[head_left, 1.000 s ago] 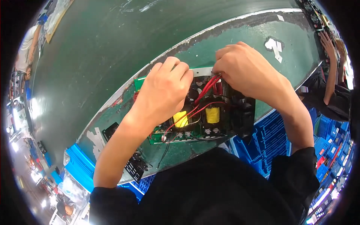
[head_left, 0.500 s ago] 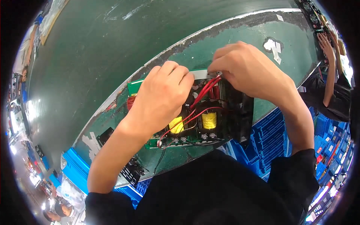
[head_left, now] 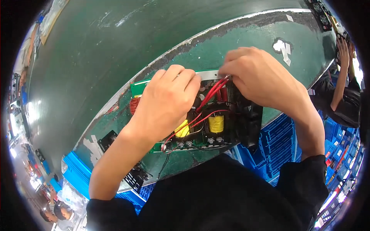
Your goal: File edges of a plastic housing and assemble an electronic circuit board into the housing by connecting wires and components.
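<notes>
A green circuit board (head_left: 137, 89) lies on the workbench, with a pale metal strip (head_left: 207, 75) along its far edge. It carries yellow-wrapped transformers (head_left: 216, 124), a copper-red coil (head_left: 134, 104) and dark parts. My left hand (head_left: 166, 94) is closed over the board's far left part, fingers curled down by the strip; what they grip is hidden. At the strip's right end my right hand (head_left: 250, 73) pinches the far ends of thick red wires (head_left: 211, 94). Its thumb tip is mostly out of sight. A thinner red wire (head_left: 198, 122) loops across the transformers.
Black film (head_left: 251, 123) hangs at the board's right side. Left of it lie a black bracket (head_left: 107, 140) and blue profiles (head_left: 79, 173). Scraps of white tape (head_left: 284, 50) stick to the bench (head_left: 185, 82). Another person's hand (head_left: 343, 52) works at the far right.
My right hand has moved slightly right and nearer me, its fingers still at the red wire ends. My left hand stays in place on the board.
</notes>
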The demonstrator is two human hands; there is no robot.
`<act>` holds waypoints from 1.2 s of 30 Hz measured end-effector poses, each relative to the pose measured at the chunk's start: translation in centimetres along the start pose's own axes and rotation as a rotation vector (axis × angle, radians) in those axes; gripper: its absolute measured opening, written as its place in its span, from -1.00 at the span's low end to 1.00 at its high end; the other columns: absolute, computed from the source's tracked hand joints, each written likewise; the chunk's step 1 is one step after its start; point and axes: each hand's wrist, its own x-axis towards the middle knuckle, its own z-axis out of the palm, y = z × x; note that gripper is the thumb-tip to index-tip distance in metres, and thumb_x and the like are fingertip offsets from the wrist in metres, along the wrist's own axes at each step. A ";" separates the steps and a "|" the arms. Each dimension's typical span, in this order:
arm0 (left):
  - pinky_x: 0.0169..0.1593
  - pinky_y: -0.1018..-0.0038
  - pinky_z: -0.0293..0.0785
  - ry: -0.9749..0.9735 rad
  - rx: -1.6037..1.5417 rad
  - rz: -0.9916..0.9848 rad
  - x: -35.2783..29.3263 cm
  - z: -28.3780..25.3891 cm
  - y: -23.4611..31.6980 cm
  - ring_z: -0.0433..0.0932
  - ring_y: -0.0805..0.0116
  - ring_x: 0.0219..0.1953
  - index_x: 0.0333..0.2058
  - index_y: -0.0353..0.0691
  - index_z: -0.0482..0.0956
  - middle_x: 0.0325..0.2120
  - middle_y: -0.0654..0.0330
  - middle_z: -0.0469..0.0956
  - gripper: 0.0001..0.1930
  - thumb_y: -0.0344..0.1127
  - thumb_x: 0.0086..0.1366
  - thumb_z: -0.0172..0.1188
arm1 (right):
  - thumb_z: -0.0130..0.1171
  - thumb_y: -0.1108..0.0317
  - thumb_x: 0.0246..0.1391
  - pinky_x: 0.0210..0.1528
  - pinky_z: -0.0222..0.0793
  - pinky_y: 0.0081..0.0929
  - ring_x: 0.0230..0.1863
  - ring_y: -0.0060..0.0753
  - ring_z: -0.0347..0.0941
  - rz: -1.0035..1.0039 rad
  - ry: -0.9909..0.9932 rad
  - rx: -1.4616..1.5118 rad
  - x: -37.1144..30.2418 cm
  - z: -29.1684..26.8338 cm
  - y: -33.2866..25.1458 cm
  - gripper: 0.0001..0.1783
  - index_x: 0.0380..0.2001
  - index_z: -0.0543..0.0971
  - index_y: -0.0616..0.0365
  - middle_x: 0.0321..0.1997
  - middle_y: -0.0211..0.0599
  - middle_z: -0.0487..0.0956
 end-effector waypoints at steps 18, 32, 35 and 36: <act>-0.10 0.34 0.44 0.165 0.029 0.084 -1.4 -0.4 0.6 0.51 0.16 -0.15 -0.18 -0.36 0.52 -0.30 0.11 0.52 -0.67 -0.49 0.00 0.15 | 0.03 0.60 -0.15 0.02 0.40 -0.19 -0.10 0.09 0.51 -0.141 0.084 0.027 -0.1 -0.2 -2.5 -0.65 -0.22 0.62 0.31 -0.20 0.00 0.60; -0.11 0.28 0.44 0.281 0.320 -0.172 -16.7 -10.0 11.9 0.51 0.17 -0.16 -0.19 -0.34 0.50 -0.28 0.05 0.48 -0.60 -0.35 -0.06 0.29 | 0.10 0.39 0.17 0.24 0.24 -0.20 0.00 -0.03 0.49 0.149 0.374 -0.027 -7.9 -1.8 -17.2 -0.36 0.33 0.26 0.15 0.01 0.03 0.56; -0.07 0.27 0.46 0.704 0.072 -0.284 -26.2 -12.7 14.3 0.55 0.11 -0.13 -0.19 -0.26 0.54 -0.24 0.10 0.55 -0.66 -0.36 0.01 0.32 | 0.07 0.23 0.31 0.04 0.29 -0.44 -0.08 -0.32 0.40 0.558 0.399 0.223 -15.3 0.5 -13.6 -0.48 0.25 0.31 0.22 -0.08 -0.16 0.51; -0.07 0.25 0.45 0.789 0.125 -0.437 -30.1 -13.1 15.1 0.55 0.08 -0.15 -0.19 -0.25 0.55 -0.25 0.09 0.56 -0.69 -0.38 0.05 0.29 | 0.05 0.19 0.33 0.00 0.28 -0.48 -0.10 -0.37 0.38 0.620 0.349 0.341 -17.8 2.2 -13.8 -0.49 0.23 0.32 0.24 -0.10 -0.20 0.50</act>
